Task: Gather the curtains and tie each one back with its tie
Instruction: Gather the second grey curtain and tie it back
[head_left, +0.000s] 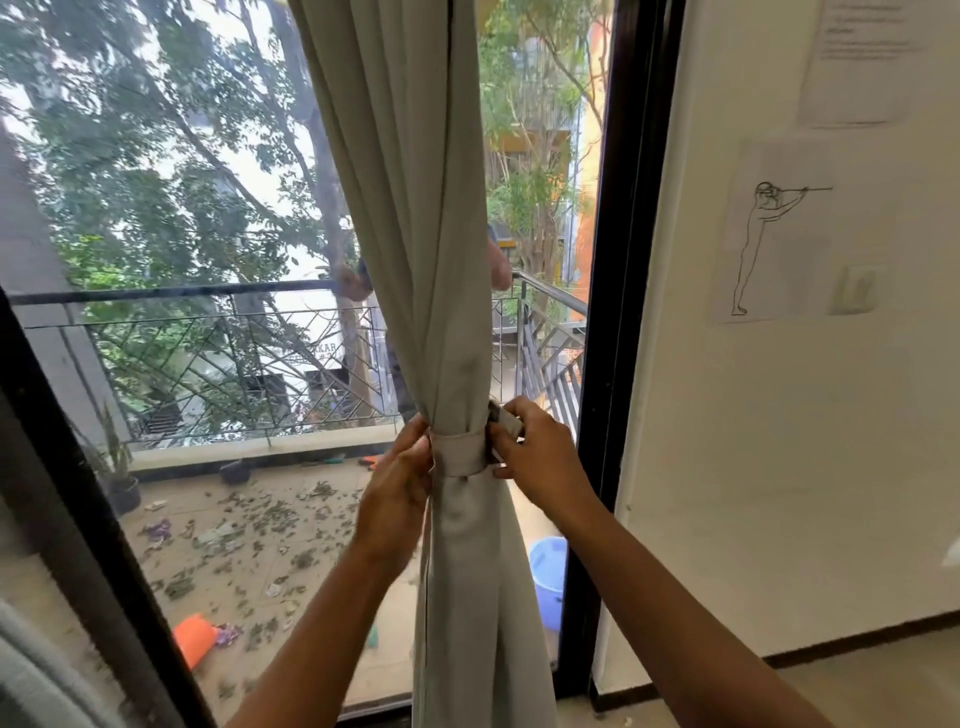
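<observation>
A pale grey-beige curtain (415, 218) hangs gathered into a narrow bundle in front of the glass door. A matching fabric tie (462, 452) is wrapped around the bundle at waist height. My left hand (400, 483) presses the left side of the bundle and the tie there, fingers curled onto the cloth. My right hand (540, 457) pinches the tie's loose end, a small grey tab, at the bundle's right side. Where the tie's ends meet is hidden behind my fingers.
A black door frame (613, 312) stands right of the curtain, then a white wall (779, 441) with papers and a line drawing. Behind the glass lie a balcony with a railing (208, 332), scattered leaves, a blue bucket (549, 571) and an orange object (195, 636).
</observation>
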